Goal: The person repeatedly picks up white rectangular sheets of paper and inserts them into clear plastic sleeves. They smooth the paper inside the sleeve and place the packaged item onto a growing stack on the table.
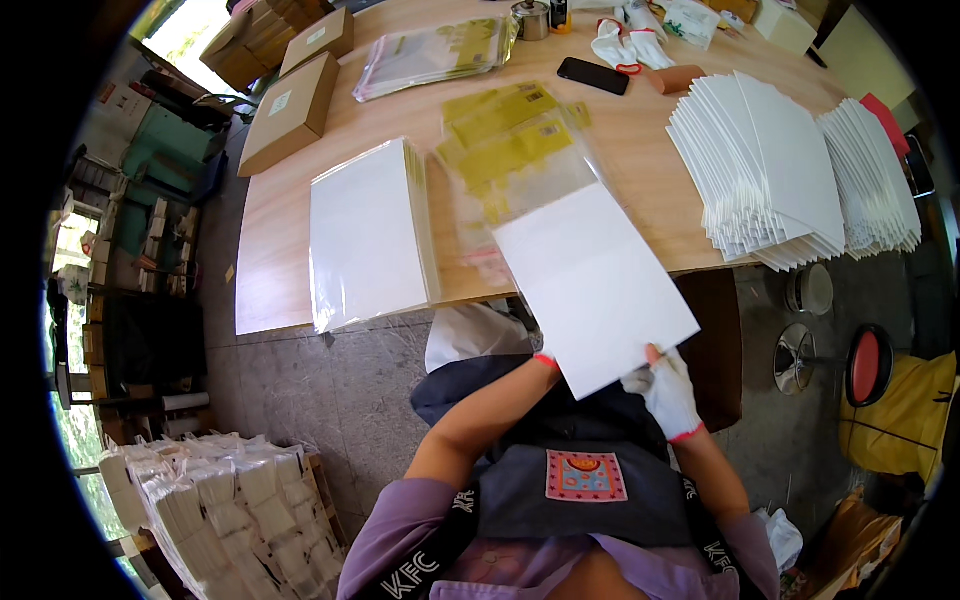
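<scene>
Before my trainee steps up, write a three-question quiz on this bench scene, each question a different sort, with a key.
1. True or false: a black phone lies on the table.
2. Multiple choice: the glove on the person's right hand is mainly: A) black; B) white; C) green.
3. Short answer: which hand is mostly hidden beneath the white sheet?

Key:
1. True.
2. B.
3. The left hand; its red cuff shows at the sheet's edge.
</scene>
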A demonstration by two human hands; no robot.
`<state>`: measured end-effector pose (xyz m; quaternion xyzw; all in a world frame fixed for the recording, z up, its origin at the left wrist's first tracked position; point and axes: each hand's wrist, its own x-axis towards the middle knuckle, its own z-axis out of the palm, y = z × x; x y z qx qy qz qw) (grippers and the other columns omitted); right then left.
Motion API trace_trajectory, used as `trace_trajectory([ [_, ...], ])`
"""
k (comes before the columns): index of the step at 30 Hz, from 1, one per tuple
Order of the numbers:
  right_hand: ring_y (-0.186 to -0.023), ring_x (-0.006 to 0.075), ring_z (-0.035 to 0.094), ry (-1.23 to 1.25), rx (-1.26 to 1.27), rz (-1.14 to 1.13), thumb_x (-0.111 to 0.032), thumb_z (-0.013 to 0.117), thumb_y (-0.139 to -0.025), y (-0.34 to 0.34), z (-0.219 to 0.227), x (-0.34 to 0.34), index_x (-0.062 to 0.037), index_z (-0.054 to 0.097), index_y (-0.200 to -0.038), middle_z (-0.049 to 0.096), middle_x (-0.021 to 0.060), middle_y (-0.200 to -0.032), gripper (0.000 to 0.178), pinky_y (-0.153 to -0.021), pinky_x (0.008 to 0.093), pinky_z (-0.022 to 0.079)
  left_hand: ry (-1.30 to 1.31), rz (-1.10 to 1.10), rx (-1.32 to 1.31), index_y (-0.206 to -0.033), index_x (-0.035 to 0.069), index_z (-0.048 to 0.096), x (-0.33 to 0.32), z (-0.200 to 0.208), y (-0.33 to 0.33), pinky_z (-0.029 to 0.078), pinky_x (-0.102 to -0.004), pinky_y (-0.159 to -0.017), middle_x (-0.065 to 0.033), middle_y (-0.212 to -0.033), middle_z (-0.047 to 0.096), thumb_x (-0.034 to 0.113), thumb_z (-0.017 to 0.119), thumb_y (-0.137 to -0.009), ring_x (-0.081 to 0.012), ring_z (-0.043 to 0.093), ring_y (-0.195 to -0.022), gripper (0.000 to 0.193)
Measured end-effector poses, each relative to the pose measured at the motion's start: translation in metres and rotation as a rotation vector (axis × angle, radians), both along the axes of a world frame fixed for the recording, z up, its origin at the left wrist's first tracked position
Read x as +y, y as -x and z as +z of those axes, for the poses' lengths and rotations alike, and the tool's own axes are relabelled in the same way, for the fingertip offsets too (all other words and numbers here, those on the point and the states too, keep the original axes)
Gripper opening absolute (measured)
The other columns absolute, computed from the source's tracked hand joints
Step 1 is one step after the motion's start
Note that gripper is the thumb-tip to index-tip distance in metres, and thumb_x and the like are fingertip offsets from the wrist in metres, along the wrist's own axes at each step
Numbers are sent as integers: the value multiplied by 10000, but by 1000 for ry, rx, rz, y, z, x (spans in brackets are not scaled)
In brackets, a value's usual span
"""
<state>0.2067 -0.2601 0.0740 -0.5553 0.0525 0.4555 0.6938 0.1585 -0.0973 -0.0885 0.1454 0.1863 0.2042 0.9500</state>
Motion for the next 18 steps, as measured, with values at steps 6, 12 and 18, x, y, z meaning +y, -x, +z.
trace_trajectory([
  [6, -1026, 280, 578, -468, 485, -234, -127, 460, -952, -9, -65, 84, -14, 414, -1246, 532, 162, -1139, 318, -926, 407, 497, -327, 81, 443, -1173, 17, 522, -21, 8, 31, 501, -314, -831, -76, -1064, 593, 64, 476, -897, -187, 583, -967, 284],
  [12, -675, 199, 625, -167, 182, 275, -162, 460, -955, 4, -32, 92, -22, 489, -1193, 630, 98, -858, 278, -615, 282, 530, -127, -142, 305, -1082, 39, 545, 22, 50, 63, 510, -291, -713, -56, -951, 619, 190, 540, -912, -165, 603, -848, 227],
  [18, -523, 199, 616, 77, -1513, 676, -232, 574, -862, 10, -30, 131, -94, 572, -927, 616, 81, -616, 152, -452, 322, 463, -503, -63, 647, -1021, 3, 575, 56, 86, 107, 533, -266, -697, -62, -938, 630, 230, 559, -916, -143, 621, -789, 250],
])
